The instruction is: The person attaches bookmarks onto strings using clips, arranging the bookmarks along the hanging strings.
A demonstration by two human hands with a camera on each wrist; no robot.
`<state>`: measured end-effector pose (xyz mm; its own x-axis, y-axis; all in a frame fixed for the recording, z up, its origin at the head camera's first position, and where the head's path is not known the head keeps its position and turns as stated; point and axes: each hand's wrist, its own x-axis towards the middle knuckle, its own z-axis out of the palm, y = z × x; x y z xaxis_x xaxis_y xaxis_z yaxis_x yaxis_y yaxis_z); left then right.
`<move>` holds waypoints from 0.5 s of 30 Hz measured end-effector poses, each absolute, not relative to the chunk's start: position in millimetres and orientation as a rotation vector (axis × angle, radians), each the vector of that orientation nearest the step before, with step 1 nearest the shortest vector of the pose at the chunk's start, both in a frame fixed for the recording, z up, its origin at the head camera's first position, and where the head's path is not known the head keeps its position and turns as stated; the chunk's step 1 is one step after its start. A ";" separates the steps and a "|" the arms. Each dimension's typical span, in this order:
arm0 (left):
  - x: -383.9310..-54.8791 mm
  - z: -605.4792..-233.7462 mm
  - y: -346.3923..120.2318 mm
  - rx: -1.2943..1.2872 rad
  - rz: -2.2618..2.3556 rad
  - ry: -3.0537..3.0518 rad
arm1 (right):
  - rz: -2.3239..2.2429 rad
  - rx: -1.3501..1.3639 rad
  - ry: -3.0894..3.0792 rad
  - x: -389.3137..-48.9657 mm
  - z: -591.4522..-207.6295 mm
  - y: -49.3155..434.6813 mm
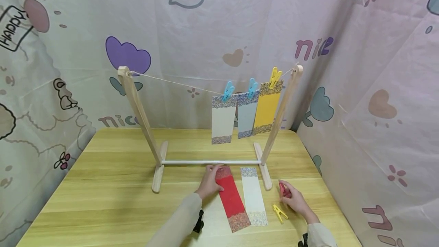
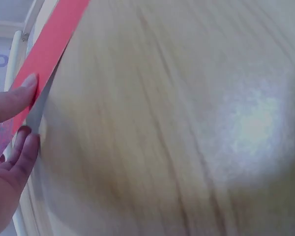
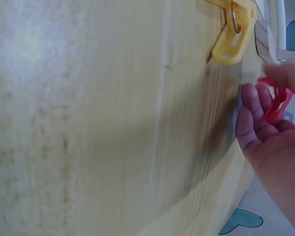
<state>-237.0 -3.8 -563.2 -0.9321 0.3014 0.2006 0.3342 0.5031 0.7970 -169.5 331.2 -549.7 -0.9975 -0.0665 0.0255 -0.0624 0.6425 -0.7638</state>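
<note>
My left hand (image 1: 210, 183) pinches the upper left edge of a red bookmark-like card (image 1: 230, 193) with patterned ends; in the left wrist view the thumb lies on the card's face and the fingers are at its edge and underside. My right hand (image 1: 295, 200) holds a red clothespin (image 3: 278, 103) between thumb and fingers, just above the table. Below that hand lies a yellow clothespin (image 1: 280, 213). A white patterned card (image 1: 253, 197) lies flat between the red card and the yellow clothespin.
A wooden stand (image 1: 140, 113) carries a string (image 1: 171, 82). Hanging at its right part are a white card (image 1: 223, 121) and a blue-grey card (image 1: 246, 115) on blue clothespins, and a yellow card (image 1: 267, 106) on a yellow clothespin (image 1: 275, 77). A white crossbar (image 1: 209, 162) joins the stand's feet.
</note>
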 end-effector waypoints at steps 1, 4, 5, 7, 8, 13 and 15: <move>-237.2 -562.6 -3.8 -0.540 -1.478 -2.686 | -1.327 -0.105 2.856 -169.3 -549.8 330.4; -238.5 -563.1 -4.0 -0.477 -1.589 -2.661 | -1.328 -0.094 2.893 -168.5 -551.0 329.1; -239.0 -563.6 -4.2 -0.456 -1.639 -2.652 | -1.339 -0.091 2.899 -168.6 -551.4 328.7; -240.2 -564.8 -4.7 -0.432 -1.724 -2.631 | -1.384 -0.067 2.889 -168.7 -552.2 328.3; -240.8 -565.4 -5.1 -0.437 -1.758 -2.616 | -1.412 -0.050 2.882 -169.0 -552.7 328.3; -243.0 -565.9 -7.1 -0.478 -1.882 -2.556 | -1.491 0.058 2.876 -169.8 -552.6 328.6; -243.7 -565.9 -7.8 -0.482 -1.909 -2.540 | -1.492 0.076 2.883 -169.7 -551.4 328.3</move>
<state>-243.7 -7.8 -565.9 -0.9524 0.2799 0.1209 0.1939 0.2501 0.9486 -169.7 328.3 -551.4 -0.9934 0.0895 0.0720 -0.0071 0.5779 -0.8161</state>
